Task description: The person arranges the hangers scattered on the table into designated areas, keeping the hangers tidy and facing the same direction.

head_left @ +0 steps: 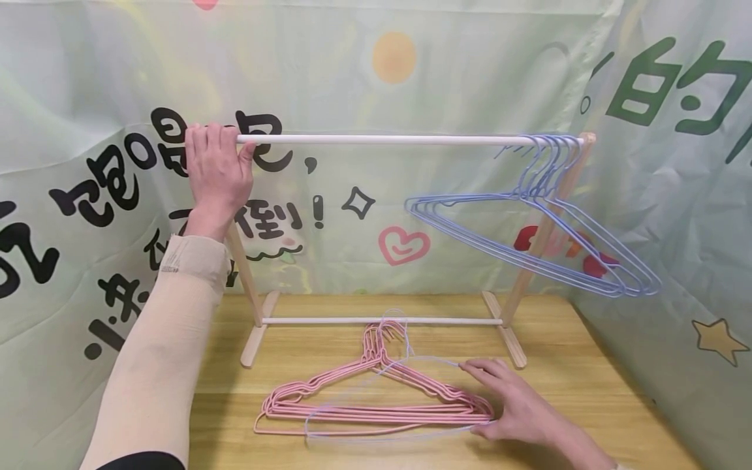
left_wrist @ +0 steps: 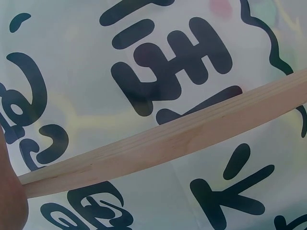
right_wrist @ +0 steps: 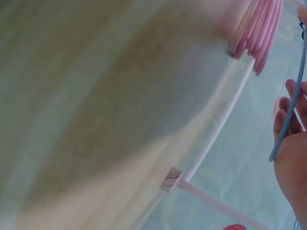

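Note:
At the left end of the rack's white top bar, my left hand grips the bar, fingers over the top. My right hand holds a thin blue hanger by its right side, fingers at the upper arm and thumb near the bottom wire. That hanger overlaps a stack of pink hangers on the table in the head view. Its blue wire crosses in front of my palm in the right wrist view. Several blue hangers hang at the bar's right end.
The rack's wooden left post slants across the left wrist view. A white lower bar joins the rack's feet, including the right foot, on the wooden table. Printed cloth encloses the back and sides.

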Demonstrator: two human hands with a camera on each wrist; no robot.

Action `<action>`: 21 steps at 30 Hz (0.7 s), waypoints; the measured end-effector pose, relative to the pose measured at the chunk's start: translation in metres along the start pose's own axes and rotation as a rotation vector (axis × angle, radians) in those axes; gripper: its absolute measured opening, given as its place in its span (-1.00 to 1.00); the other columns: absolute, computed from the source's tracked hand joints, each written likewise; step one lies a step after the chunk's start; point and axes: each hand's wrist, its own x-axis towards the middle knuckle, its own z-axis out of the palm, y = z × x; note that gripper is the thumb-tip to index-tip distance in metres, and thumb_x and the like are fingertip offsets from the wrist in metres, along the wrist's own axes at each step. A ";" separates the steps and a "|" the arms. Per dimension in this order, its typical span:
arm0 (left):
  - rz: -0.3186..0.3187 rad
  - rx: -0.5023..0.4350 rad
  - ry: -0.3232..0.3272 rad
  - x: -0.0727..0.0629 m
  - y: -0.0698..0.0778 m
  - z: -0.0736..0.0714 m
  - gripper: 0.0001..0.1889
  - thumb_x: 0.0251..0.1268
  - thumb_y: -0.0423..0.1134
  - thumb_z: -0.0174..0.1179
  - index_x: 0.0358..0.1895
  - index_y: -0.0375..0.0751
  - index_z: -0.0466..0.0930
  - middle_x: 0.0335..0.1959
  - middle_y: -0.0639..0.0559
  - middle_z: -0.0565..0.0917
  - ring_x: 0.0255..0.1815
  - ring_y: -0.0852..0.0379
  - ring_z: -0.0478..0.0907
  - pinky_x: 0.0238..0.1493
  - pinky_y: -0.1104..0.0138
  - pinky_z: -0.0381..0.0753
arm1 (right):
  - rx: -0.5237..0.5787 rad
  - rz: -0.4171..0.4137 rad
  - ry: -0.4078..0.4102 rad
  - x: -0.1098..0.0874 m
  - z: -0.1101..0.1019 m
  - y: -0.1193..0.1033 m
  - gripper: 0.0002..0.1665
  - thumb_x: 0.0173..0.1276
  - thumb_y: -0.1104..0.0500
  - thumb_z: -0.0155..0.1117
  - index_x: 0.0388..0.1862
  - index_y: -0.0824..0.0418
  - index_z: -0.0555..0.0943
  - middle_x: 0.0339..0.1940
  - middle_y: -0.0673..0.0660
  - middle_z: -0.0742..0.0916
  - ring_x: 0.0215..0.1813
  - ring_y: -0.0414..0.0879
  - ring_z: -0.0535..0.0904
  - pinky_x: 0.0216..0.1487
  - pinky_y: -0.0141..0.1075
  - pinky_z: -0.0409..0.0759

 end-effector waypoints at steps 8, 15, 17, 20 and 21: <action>-0.006 0.007 -0.011 0.000 0.000 0.000 -0.45 0.69 0.17 -0.26 -0.03 -0.37 0.31 -0.14 -0.29 0.29 0.05 -0.34 0.17 0.59 -0.01 -0.07 | -0.019 -0.037 0.100 0.009 -0.012 0.002 0.32 -0.40 -0.04 0.85 0.46 0.26 0.51 0.31 0.11 0.60 0.24 -0.10 0.49 0.21 -0.43 0.49; 0.001 0.003 0.002 0.000 -0.001 0.000 -0.46 0.69 0.16 -0.24 -0.04 -0.37 0.31 -0.15 -0.29 0.29 0.02 -0.33 0.16 0.55 -0.03 -0.01 | -0.002 -0.091 0.212 0.020 -0.025 0.008 0.22 -0.21 -0.17 0.78 0.41 0.36 0.53 0.26 0.21 0.63 0.21 0.04 0.49 0.48 -0.47 0.10; 0.005 0.002 0.005 0.000 0.000 0.000 -0.47 0.70 0.15 -0.24 -0.04 -0.37 0.31 -0.16 -0.29 0.28 0.01 -0.33 0.16 0.53 -0.04 0.01 | -0.011 -0.113 0.250 0.023 -0.029 0.010 0.17 -0.09 -0.25 0.71 0.39 0.39 0.54 0.25 0.24 0.64 0.16 0.05 0.48 0.41 -0.46 0.17; 0.006 0.002 0.007 0.000 0.000 0.000 -0.47 0.70 0.15 -0.23 -0.04 -0.37 0.31 -0.17 -0.28 0.28 0.00 -0.33 0.16 0.53 -0.04 0.02 | -0.039 -0.120 0.297 0.027 -0.035 0.012 0.11 0.13 -0.39 0.53 0.37 0.42 0.54 0.24 0.28 0.65 0.11 0.02 0.47 0.21 -0.44 0.32; 0.006 0.002 0.007 0.000 0.000 0.000 -0.47 0.70 0.15 -0.23 -0.04 -0.37 0.31 -0.17 -0.28 0.28 0.00 -0.33 0.16 0.53 -0.04 0.01 | -0.053 -0.119 0.313 0.029 -0.036 0.012 0.10 0.20 -0.43 0.43 0.36 0.43 0.55 0.23 0.29 0.65 0.08 0.01 0.47 0.15 -0.41 0.34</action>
